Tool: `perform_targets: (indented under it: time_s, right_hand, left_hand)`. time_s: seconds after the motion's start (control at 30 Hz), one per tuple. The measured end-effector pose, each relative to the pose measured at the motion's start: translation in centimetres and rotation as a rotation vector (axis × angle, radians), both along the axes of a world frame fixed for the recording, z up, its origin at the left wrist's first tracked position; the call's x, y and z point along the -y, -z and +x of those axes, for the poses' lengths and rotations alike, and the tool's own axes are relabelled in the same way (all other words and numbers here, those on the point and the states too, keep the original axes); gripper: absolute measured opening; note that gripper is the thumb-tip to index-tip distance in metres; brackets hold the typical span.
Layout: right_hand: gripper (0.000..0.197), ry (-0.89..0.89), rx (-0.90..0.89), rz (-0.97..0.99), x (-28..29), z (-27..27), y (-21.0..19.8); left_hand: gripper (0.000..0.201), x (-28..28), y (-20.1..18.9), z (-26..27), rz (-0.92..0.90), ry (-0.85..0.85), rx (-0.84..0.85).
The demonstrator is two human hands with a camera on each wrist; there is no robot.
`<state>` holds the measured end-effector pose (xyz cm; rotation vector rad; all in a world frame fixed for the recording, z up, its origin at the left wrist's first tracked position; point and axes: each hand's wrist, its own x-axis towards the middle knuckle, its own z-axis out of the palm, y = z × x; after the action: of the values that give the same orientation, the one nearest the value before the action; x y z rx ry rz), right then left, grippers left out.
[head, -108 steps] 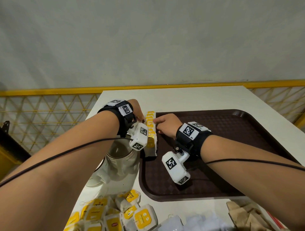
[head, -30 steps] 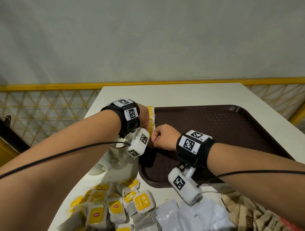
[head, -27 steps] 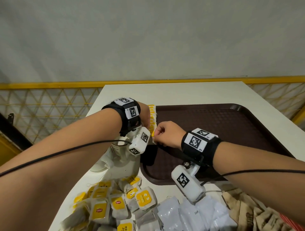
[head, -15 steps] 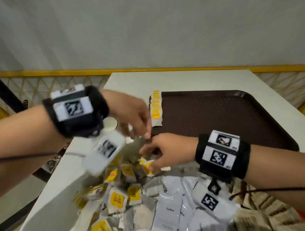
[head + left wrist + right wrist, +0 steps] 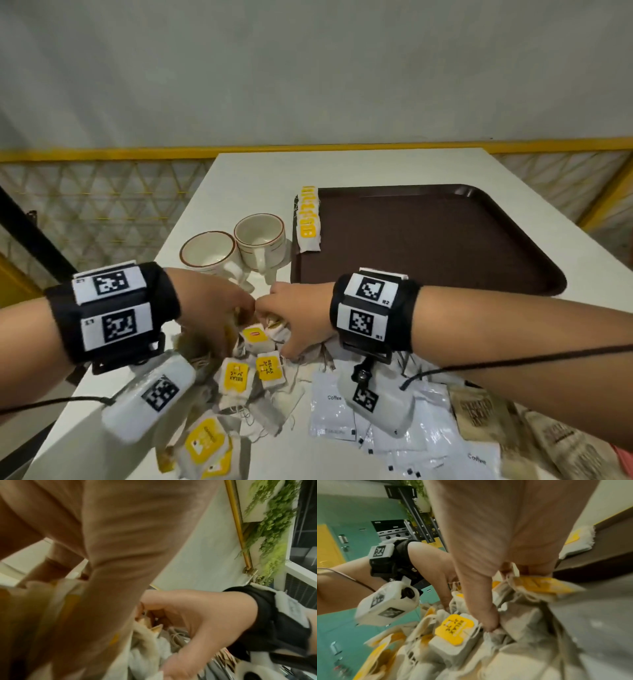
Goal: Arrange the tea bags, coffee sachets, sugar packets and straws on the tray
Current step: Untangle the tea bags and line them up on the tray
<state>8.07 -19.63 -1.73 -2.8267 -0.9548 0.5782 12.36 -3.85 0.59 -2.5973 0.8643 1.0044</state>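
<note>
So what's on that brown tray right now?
Only a row of tea bags with yellow tags, lined along the left edge of the tray. The tray's near-left corner is hidden behind the right hand.

"RELAX" stands on the yellow tags of two tea bags (image 5: 266,368) near the table's front edge; "Coffee" on a white sachet (image 5: 331,404) beside them.

Brown tray (image 5: 445,240), white coffee sachets (image 5: 330,407), yellow-tagged tea bags (image 5: 234,377) (cream pouches).
</note>
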Motion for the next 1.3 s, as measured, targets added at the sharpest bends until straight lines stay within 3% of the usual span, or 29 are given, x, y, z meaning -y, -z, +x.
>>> perform_targets:
  time_s: [0.1, 0.2, 0.3, 0.43, 0.6, 0.77, 0.83, 0.9, 0.97, 1.03, 1.3]
  right_hand:
    - [0.047, 0.03, -0.039, 0.082, 0.2, 0.1, 0.0]
    - [0.028, 0.135, -0.04, 0.24, 1.4, 0.3, -0.6]
    - [0.025, 0.26, 0.0, 0.441, 3.2, 0.2, -1.5]
    - [0.023, 0.567, -0.081, 0.885, 6.1, -1.0, -2.5]
    - [0.02, 0.814, -0.467, 1.728, 8.7, -3.2, -3.1]
    - [0.012, 0.92, -0.55, 2.105, 11.4, -5.1, -2.2]
    - [0.01, 1.013, -0.477, 2.16, 11.8, -5.5, -1.5]
    - [0.019, 1.109, -0.313, 2.151, 11.7, -5.8, -0.7]
    - [0.032, 1.204, -0.103, 2.1, 11.7, -6.3, 0.0]
    - [0.033, 1.25, 0.017, 2.05, 11.4, -6.8, 0.3]
    - [0.03, 1.363, -0.133, 2.088, 10.6, -7.0, 1.7]
  left_hand:
    - [0.034, 0.0, -0.3, 0.6, -0.06, -0.104, -0.054]
    - [0.021, -0.3, -1.5, 0.9, -0.248, -0.184, -0.044]
    - [0.014, -0.8, -3.0, 0.9, -0.464, -0.247, 0.017]
    - [0.013, 0.4, -4.6, -0.3, -0.953, -0.424, 0.048]
    - [0.02, 4.5, -5.4, -3.5, -1.426, -0.585, -0.138]
    - [0.022, 9.8, -3.5, -6.7, -1.74, -0.754, -0.438]
    - [0.021, 11.5, -2.4, -7.5, -1.783, -0.828, -0.587]
    - [0.02, 12.8, -1.4, -7.8, -1.824, -0.914, -0.698]
    - [0.017, 13.6, -0.6, -8.1, -1.88, -0.975, -0.781]
    - [0.016, 14.2, 0.1, -8.4, -1.91, -1.025, -0.823]
    - [0.014, 14.9, 2.8, -8.2, -1.904, -1.224, -0.865]
